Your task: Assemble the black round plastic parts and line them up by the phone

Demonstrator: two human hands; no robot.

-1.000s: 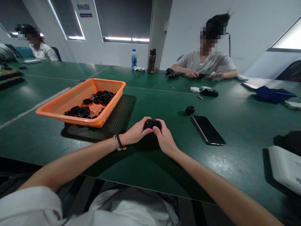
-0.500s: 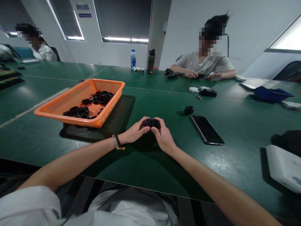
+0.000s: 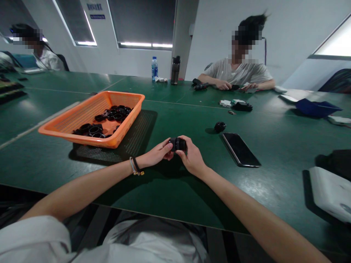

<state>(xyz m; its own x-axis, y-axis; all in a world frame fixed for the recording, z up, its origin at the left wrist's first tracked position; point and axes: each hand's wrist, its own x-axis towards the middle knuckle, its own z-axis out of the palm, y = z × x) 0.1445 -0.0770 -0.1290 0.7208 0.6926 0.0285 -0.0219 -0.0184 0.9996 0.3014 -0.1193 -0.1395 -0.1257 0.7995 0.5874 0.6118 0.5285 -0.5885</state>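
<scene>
- Head view: to your left an orange mesh basket (image 3: 82,117) sits on the counter (image 3: 175,190) with a heap of black rings (image 3: 109,118) inside; nothing lies between it and your hands.
- To your right a dark smartphone (image 3: 240,149) lies flat, and just beyond it stands one small black round part (image 3: 219,126), apart from the phone.
- Your left hand (image 3: 156,155) and right hand (image 3: 192,159) meet in front of you. Both are curled around a small black cylindrical part (image 3: 177,144), fingertips pinching it from either side, held just above the counter.
- The counter is dark green. Across it another person's hands (image 3: 223,86) rest among small black pieces; a water bottle (image 3: 154,68) and a dark flask (image 3: 175,69) stand by the white wall.
</scene>
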